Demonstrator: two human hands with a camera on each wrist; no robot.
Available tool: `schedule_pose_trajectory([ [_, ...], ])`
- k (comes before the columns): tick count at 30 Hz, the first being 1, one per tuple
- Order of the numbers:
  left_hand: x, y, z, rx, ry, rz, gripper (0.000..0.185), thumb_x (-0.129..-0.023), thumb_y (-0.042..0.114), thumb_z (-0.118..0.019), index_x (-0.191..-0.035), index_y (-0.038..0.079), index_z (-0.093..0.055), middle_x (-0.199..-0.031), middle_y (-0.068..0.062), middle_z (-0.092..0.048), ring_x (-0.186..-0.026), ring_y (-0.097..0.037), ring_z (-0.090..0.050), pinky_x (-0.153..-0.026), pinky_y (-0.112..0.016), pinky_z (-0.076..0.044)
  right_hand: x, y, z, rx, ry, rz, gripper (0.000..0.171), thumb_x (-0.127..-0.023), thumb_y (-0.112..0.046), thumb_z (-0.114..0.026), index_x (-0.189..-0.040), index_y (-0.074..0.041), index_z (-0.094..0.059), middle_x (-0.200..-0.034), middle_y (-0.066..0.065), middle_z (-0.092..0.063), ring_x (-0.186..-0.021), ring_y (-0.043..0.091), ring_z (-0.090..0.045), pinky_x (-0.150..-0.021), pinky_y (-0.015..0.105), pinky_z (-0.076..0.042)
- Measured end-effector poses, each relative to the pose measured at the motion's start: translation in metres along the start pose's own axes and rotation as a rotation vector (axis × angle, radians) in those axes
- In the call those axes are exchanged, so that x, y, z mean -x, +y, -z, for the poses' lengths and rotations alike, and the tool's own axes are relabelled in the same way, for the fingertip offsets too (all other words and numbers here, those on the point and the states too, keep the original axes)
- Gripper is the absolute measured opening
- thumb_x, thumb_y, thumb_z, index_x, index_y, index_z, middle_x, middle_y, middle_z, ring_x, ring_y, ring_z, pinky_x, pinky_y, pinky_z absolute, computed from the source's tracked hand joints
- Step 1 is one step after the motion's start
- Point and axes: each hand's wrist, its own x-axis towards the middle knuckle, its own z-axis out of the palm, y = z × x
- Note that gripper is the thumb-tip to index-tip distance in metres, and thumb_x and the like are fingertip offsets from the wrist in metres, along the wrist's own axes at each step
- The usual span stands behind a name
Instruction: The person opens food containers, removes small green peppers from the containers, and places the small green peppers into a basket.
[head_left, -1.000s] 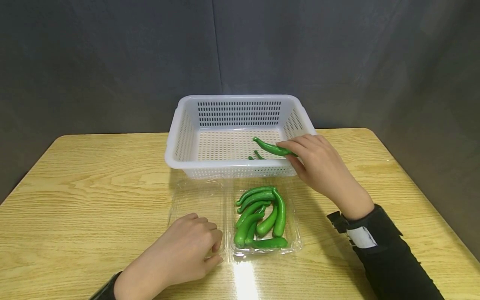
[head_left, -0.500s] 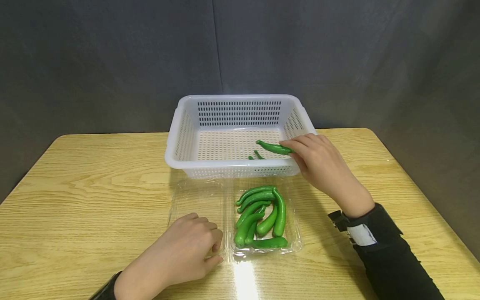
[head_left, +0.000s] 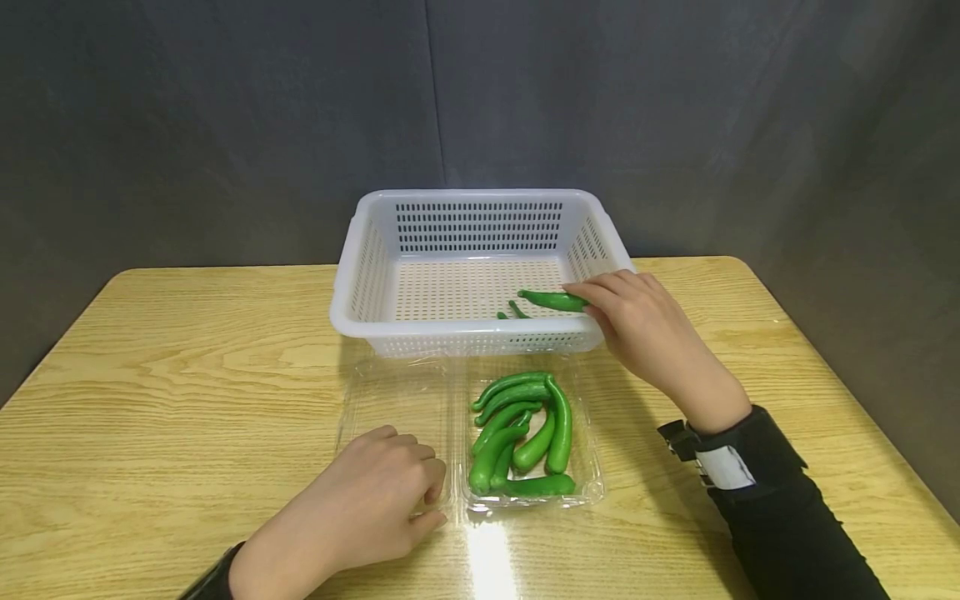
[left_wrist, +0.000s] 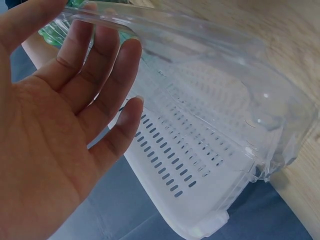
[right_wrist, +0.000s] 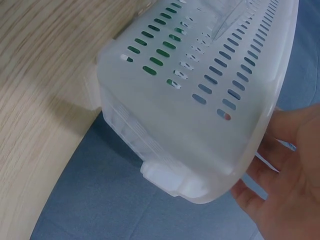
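My right hand (head_left: 583, 305) pinches the thick end of a green pepper (head_left: 547, 300) just inside the front right corner of a white perforated basket (head_left: 450, 333). The stem of another pepper (head_left: 514, 310) shows on the basket floor beside it. In front of the basket lies an open clear clamshell (head_left: 594, 493); its right half holds several green peppers (head_left: 525, 433). My left hand (head_left: 432, 500) rests on the clamshell's empty left half (head_left: 375, 400), its fingers (left_wrist: 107, 55) touching the clear rim (left_wrist: 210, 65). In the right wrist view, only the basket's outer wall (right_wrist: 200, 115) and my palm (right_wrist: 287, 170) show.
Everything sits on a light wooden table (head_left: 187, 375) with rounded corners, in front of a dark grey cloth backdrop (head_left: 225, 125). The basket stands at the table's far middle, and bare wood lies to the left and right of it.
My right hand has lowered the green pepper a little and drawn it slightly right, nearer the basket floor. My left hand has stayed still on the clamshell.
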Motion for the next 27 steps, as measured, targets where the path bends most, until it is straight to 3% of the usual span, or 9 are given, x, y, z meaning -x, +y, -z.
schedule_pose_trajectory([
  [13,0.0005,0.0002,-0.0003,-0.007,-0.002,0.003,0.033,-0.077,0.031,-0.079,-0.064,0.023,-0.050,-0.064,0.018,-0.041,-0.061,-0.005,-0.038,-0.064,-0.024,-0.036,0.0002,0.0009,-0.0007,-0.015,0.013,0.017,0.032,-0.083,0.011,-0.069,-0.112,-0.001,-0.070,-0.107,0.015,-0.069,-0.099,0.032,-0.064,-0.077,0.046,-0.046],
  [27,0.0001,0.0001,-0.0006,-0.005,0.000,-0.004,0.031,-0.077,0.031,-0.079,-0.065,0.023,-0.052,-0.064,0.018,-0.042,-0.061,-0.004,-0.038,-0.064,-0.024,-0.036,-0.0008,-0.0015,0.0042,-0.035,0.011,-0.004,0.026,-0.086,0.009,-0.066,-0.108,-0.001,-0.070,-0.107,0.015,-0.069,-0.099,0.032,-0.064,-0.082,0.047,-0.047],
])
